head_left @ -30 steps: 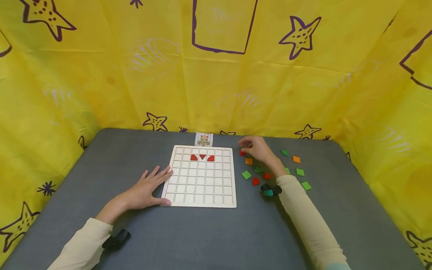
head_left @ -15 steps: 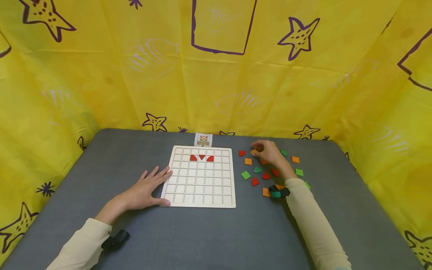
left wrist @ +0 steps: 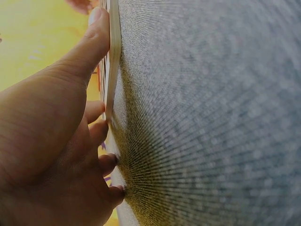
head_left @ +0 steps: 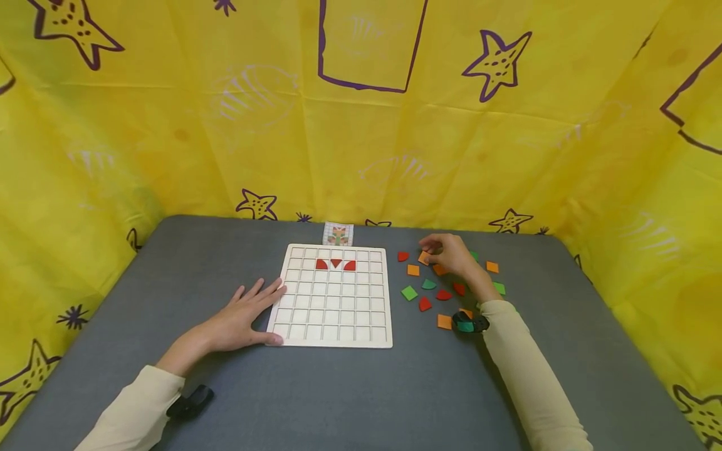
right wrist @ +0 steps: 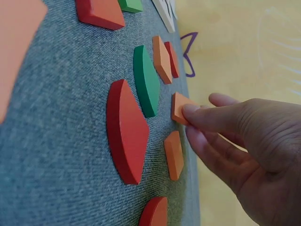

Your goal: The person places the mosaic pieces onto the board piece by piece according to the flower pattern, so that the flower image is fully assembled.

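My left hand (head_left: 237, 321) lies with fingers spread at the left edge of a pale wooden grid board (head_left: 331, 316). In the left wrist view its thumb (left wrist: 96, 37) rests on the board's rim. Three red pieces, a triangle (head_left: 336, 263) between two rounded ones, sit in a row near the board's top. To the right, my right hand (head_left: 451, 255) pinches an orange square tile (right wrist: 178, 107) between thumb and fingers, close to the table. Around it lie a red petal-shaped tile (right wrist: 126, 132), a green one (right wrist: 146, 80) and other orange tiles (right wrist: 174, 155).
A small printed pattern card (head_left: 338, 235) lies behind the board. Several more red, green and orange tiles are scattered right of the board, including a light green square (head_left: 409, 293). A yellow patterned cloth (head_left: 361, 125) hangs behind the grey table (head_left: 338, 401).
My right hand has moved right and slightly nearer, from the red tile by the board to the orange square, and has stayed there. The left hand keeps its place on the board.
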Demonstrator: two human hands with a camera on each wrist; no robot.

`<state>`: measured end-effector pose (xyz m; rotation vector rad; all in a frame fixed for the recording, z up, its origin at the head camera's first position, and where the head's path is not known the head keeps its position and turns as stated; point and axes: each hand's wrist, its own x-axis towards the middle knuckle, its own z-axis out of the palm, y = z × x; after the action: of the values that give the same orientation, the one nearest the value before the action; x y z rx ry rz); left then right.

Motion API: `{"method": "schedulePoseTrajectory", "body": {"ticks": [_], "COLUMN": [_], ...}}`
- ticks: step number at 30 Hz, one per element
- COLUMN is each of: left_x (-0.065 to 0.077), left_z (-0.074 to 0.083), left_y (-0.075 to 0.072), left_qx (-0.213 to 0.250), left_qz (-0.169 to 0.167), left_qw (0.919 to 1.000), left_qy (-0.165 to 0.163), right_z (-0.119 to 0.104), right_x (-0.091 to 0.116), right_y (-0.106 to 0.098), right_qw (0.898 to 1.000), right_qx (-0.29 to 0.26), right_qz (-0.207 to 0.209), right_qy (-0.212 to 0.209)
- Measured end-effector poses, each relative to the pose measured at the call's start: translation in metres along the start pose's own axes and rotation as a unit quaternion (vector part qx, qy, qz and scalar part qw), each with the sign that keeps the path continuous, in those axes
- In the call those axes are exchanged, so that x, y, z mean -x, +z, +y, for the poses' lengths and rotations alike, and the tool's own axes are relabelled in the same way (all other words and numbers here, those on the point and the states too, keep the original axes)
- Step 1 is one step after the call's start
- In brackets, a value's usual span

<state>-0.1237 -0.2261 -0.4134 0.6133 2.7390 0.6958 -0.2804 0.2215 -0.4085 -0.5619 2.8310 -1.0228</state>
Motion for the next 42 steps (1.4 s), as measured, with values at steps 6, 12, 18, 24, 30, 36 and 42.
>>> {"method": "schedulePoseTrajectory", "body": {"ticks": [6, 12, 18, 24, 30, 36, 42], "left_x": [0.000, 0.000, 0.000, 0.000, 0.000, 0.000, 0.001], "left_z": [-0.001, -0.001, -0.001, -0.002, -0.002, -0.002, -0.003], "left_y": [0.001, 0.001, 0.001, 0.002, 0.002, 0.001, 0.001], "left_qx": [0.003, 0.003, 0.001, 0.002, 0.001, 0.004, 0.008], "left_qz": [0.001, 0.003, 0.002, 0.004, 0.002, 0.004, 0.003], "left_qw": [1.0000, 1.0000, 1.0000, 1.0000, 1.0000, 1.0000, 0.9999], "left_qy": [0.002, 0.004, 0.001, 0.003, 0.002, 0.007, 0.011], "right_z": [-0.001, -0.002, -0.010, -0.021, -0.037, -0.048, -0.058], "right_x": [0.005, 0.007, 0.006, 0.003, 0.001, -0.004, -0.006], "right_y": [-0.001, 0.000, 0.002, 0.008, 0.017, 0.029, 0.041], "right_qw": [1.000, 0.999, 0.998, 0.997, 0.995, 0.994, 0.990], "right_qx": [-0.012, -0.023, -0.021, -0.028, -0.027, -0.027, -0.013], "right_qz": [0.004, 0.009, 0.019, 0.016, 0.004, 0.002, -0.007], "right_qy": [-0.009, -0.035, -0.056, -0.072, -0.092, -0.102, -0.137]}}
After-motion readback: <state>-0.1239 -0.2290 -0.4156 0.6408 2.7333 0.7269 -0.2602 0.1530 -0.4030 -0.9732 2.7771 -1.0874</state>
